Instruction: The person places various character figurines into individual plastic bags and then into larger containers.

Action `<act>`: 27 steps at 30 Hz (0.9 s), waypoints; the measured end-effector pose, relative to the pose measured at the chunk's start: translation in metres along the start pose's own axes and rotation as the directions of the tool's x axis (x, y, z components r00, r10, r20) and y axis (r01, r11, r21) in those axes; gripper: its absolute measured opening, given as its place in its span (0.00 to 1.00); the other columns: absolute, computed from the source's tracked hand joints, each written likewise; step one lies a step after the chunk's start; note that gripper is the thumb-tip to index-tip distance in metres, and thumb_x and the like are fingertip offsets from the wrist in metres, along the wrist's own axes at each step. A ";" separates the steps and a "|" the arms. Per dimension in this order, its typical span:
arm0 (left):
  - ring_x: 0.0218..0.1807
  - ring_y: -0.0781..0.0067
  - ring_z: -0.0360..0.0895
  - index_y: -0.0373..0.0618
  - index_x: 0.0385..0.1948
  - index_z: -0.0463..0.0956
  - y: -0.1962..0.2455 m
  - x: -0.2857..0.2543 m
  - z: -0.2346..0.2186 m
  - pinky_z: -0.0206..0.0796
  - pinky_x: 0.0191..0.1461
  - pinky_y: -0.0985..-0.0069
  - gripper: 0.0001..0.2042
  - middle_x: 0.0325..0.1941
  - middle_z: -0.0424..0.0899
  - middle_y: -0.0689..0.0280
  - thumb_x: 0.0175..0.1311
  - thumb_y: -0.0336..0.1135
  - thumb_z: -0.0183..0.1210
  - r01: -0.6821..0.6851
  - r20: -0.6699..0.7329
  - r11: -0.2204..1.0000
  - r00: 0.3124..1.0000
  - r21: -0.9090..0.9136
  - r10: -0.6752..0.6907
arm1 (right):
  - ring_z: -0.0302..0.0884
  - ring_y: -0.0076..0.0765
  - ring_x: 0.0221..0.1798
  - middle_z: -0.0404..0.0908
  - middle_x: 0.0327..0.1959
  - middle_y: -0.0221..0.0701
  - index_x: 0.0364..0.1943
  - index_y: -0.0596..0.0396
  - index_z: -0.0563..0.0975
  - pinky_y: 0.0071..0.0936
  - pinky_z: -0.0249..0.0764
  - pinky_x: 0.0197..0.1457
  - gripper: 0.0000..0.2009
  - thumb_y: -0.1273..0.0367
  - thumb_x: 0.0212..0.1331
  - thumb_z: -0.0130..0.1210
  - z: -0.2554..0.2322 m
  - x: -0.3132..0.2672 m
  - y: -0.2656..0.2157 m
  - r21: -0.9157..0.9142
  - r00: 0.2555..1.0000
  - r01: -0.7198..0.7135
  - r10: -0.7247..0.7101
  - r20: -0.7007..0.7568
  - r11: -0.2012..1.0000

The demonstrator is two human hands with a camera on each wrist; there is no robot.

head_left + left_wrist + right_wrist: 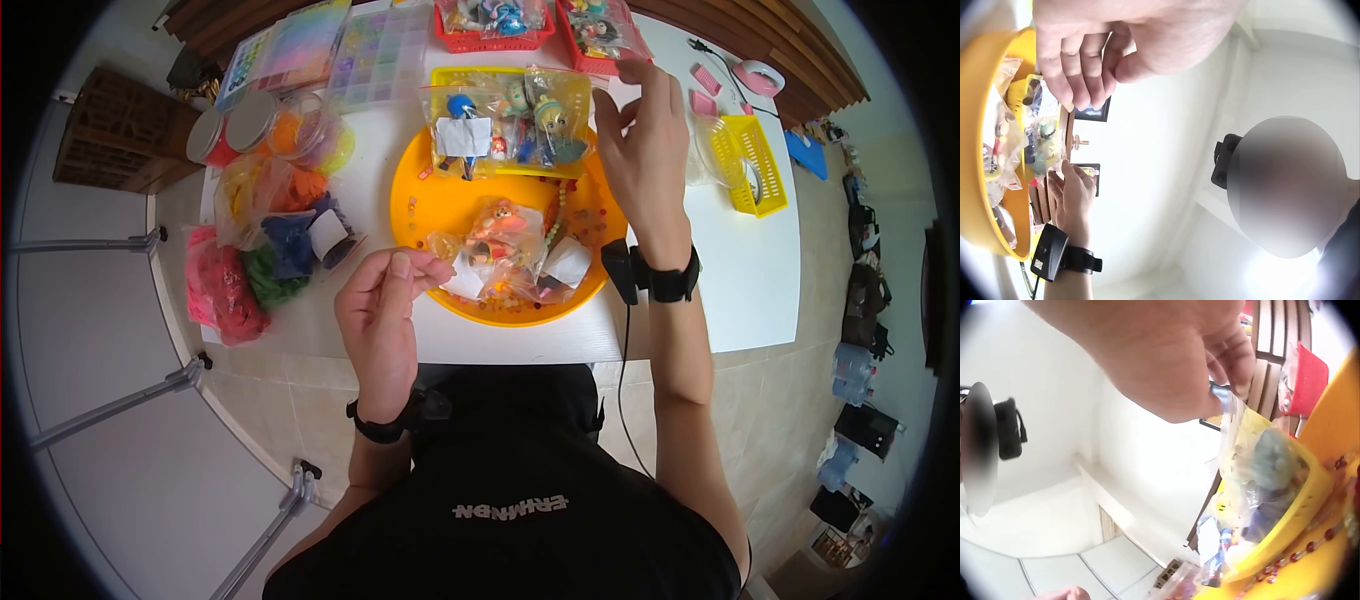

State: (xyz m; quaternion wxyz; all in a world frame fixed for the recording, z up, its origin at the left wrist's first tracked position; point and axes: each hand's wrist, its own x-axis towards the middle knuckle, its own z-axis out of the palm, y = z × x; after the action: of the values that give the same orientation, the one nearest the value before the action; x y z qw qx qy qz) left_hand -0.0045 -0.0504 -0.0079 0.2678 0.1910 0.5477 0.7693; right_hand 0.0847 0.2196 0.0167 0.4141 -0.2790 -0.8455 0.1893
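My left hand [380, 315] hovers over the front left rim of a round orange tray [403, 190]. Its thumb lies against the index finger, with nothing visible between them. Close to its fingertips, clear bags with small orange figurines [500, 225] lie in the tray, amid loose beads and a beaded string [555, 212]. My right hand [645, 150] is raised at the tray's back right, fingers loosely bent and holding nothing visible. Beside it, a yellow basket [578, 95] holds bagged dolls [548, 118]. In the right wrist view, the thumb side overlaps the top of a clear bag [1235, 419].
Red baskets [490, 42] of bagged figures stand at the back. Bags of coloured material [225, 285], jars [252, 120] and a divided clear box [375, 55] fill the left side. Another yellow basket [757, 165] and a pink device [758, 77] with a cord stand right.
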 end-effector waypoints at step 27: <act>0.49 0.53 0.81 0.36 0.40 0.82 -0.013 0.017 0.014 0.73 0.55 0.63 0.05 0.41 0.86 0.57 0.64 0.23 0.62 -0.521 0.448 0.583 0.849 0.624 0.279 | 0.80 0.53 0.50 0.82 0.43 0.42 0.45 0.57 0.80 0.43 0.78 0.51 0.13 0.77 0.53 0.58 -0.032 -0.040 -0.037 0.102 0.748 0.099 -0.141 0.649 0.990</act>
State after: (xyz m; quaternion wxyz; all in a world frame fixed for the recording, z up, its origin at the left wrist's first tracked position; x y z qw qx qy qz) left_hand -0.0075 -0.0263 -0.0154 0.0674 0.5158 0.6999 0.4895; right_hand 0.1192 0.1686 0.0325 0.1122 -0.1276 -0.9467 0.2736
